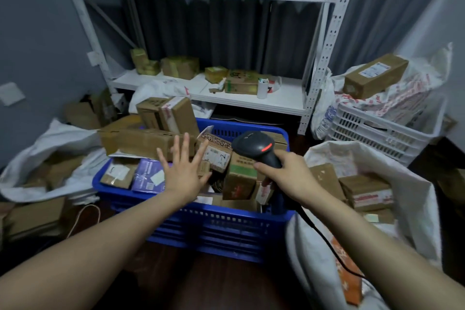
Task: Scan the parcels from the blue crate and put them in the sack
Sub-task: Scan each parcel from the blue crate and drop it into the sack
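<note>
Her left hand [181, 171] hovered spread-fingered over the parcels [161, 142] heaped in the blue crate [226, 229]; the right hand [284, 175] gripped the scanner [256, 147], the sack [392, 171] just beyond it.

Labels on the parcels [218, 156] in the blue crate [201, 212] are too blurred to read. Fingers [260, 166] of the right hand [285, 175] cover the handle of the scanner [253, 145]. Its cable [327, 241] probably slips behind the forearm [377, 246]; the sack [312, 267] is cut off below.

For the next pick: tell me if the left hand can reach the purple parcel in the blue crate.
Probably yes: the open left hand hovers beside the purple parcel, which lies uncovered, topmost in the blue crate.
</note>
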